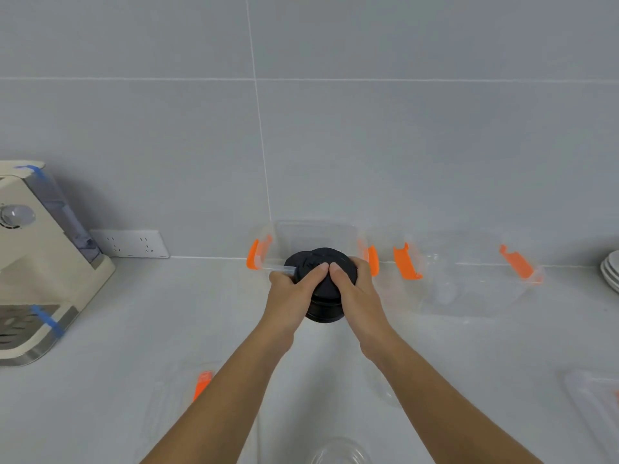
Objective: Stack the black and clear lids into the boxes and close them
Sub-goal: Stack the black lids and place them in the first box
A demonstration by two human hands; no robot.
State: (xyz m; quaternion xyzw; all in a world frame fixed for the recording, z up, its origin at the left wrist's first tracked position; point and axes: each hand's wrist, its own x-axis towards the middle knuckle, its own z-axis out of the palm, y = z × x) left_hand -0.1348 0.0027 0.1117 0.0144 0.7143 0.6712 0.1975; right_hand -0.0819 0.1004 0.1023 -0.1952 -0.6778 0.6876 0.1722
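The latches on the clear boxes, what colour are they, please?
Orange, seen in the head view: latches on both clear boxes.

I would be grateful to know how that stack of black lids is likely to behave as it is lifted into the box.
The stack of black lids looks light, thin plastic. Its top lids sit offset, so it may shear or topple unless the left hand and right hand squeeze both sides. Loose lids could probably roll.

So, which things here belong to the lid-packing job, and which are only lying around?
For the job:
left hand
right hand
stack of black lids
left clear box
right clear box
clear lids

Lying about:
cream machine
wall socket
white plates
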